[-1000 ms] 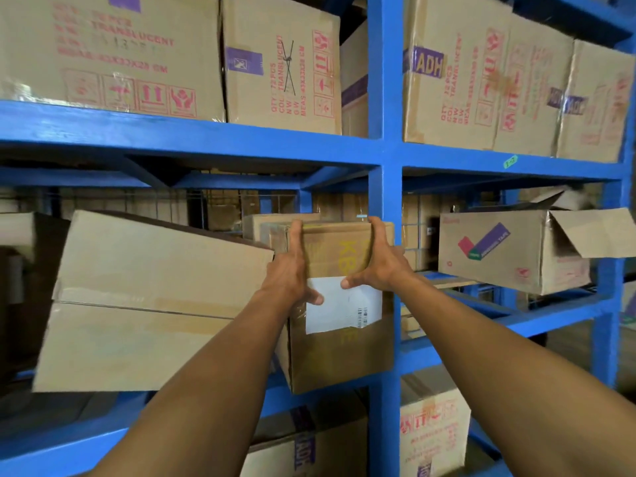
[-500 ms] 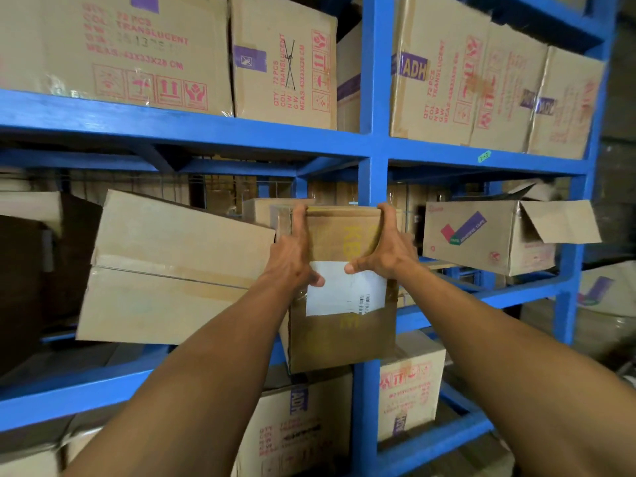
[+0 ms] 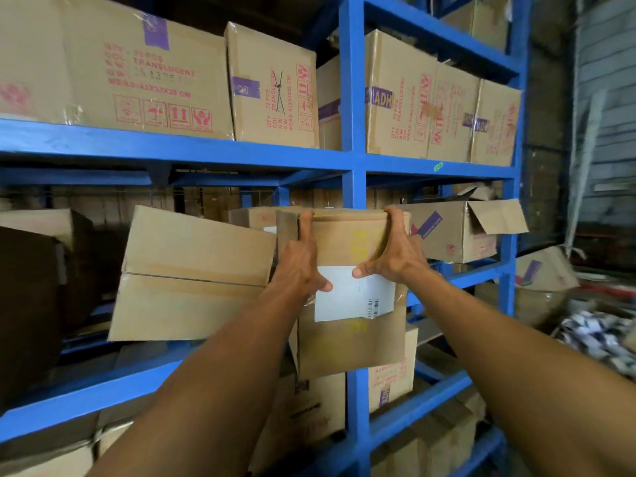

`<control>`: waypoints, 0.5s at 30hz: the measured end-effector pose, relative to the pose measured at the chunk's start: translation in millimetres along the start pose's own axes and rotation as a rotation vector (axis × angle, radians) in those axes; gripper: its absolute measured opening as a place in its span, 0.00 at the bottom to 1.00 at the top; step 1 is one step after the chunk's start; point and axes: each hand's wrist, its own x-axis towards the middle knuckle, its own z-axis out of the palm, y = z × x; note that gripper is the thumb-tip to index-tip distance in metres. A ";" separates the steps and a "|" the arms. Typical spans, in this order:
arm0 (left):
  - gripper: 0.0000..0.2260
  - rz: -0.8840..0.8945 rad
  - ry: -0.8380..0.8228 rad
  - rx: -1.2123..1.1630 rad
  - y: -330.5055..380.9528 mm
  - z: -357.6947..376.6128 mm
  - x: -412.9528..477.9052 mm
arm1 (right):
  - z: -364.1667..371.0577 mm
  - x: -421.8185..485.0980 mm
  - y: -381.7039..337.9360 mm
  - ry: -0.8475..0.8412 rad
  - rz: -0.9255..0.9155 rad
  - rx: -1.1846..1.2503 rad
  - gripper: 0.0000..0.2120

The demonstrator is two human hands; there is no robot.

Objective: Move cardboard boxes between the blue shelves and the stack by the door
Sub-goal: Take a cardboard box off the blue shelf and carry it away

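Two hands, left hand (image 3: 298,261) and right hand (image 3: 395,254), curl fingers (image 3: 304,223) over small box (image 3: 351,339) before blue shelves (image 3: 354,166).

Brown, white-labelled cardboard box (image 3: 351,349), upright, before the blue shelves (image 3: 356,173), seemingly clear of the ledge

— What are we holding at frame centre?
— A small box (image 3: 351,342) with a white label (image 3: 347,297). Our left hand (image 3: 299,266) and right hand (image 3: 395,256) grip its top corners, before the blue shelves (image 3: 354,166)
— And left of it?
— A tilted box (image 3: 192,273)
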 end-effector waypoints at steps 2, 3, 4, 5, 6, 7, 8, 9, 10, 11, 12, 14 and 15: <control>0.59 0.019 -0.012 0.014 -10.2 -9.9 -6.2 | 1.6 -17.2 -11.7 0.036 0.007 -0.011 0.58; 0.61 0.027 -0.015 0.006 -15.9 -15.5 -9.4 | 3.4 -27.0 -19.7 0.061 0.008 -0.018 0.58; 0.62 0.045 -0.012 -0.010 -22.0 -21.7 -12.4 | 5.8 -37.0 -28.6 0.088 0.014 -0.020 0.59; 0.63 0.067 -0.010 -0.026 -28.7 -27.5 -15.1 | 8.4 -47.8 -37.3 0.117 0.022 -0.025 0.60; 0.63 0.092 -0.017 -0.041 -35.9 -33.9 -18.7 | 12.1 -58.5 -45.1 0.149 0.036 -0.031 0.60; 0.63 0.113 -0.030 -0.050 -43.1 -40.6 -23.4 | 16.1 -70.4 -52.8 0.186 0.051 -0.043 0.60; 0.63 0.136 -0.038 -0.049 -49.8 -47.5 -29.2 | 20.4 -83.7 -60.5 0.226 0.073 -0.050 0.60; 0.62 0.167 -0.044 -0.040 -56.7 -54.4 -35.6 | 25.3 -98.0 -68.1 0.269 0.094 -0.057 0.60; 0.61 0.201 -0.059 -0.037 -62.4 -61.9 -42.4 | 29.6 -112.7 -76.0 0.312 0.126 -0.061 0.61; 0.60 0.234 -0.080 -0.047 -66.1 -69.8 -49.8 | 31.8 -127.2 -83.6 0.353 0.160 -0.070 0.61; 0.60 0.266 -0.101 -0.069 -68.3 -77.6 -58.0 | 33.3 -140.8 -90.9 0.385 0.196 -0.079 0.62; 0.58 0.309 -0.133 -0.111 -68.2 -90.1 -74.3 | 31.7 -166.5 -105.3 0.425 0.247 -0.108 0.63; 0.57 0.322 -0.145 -0.133 -66.1 -94.6 -81.5 | 28.3 -177.1 -111.7 0.441 0.266 -0.130 0.63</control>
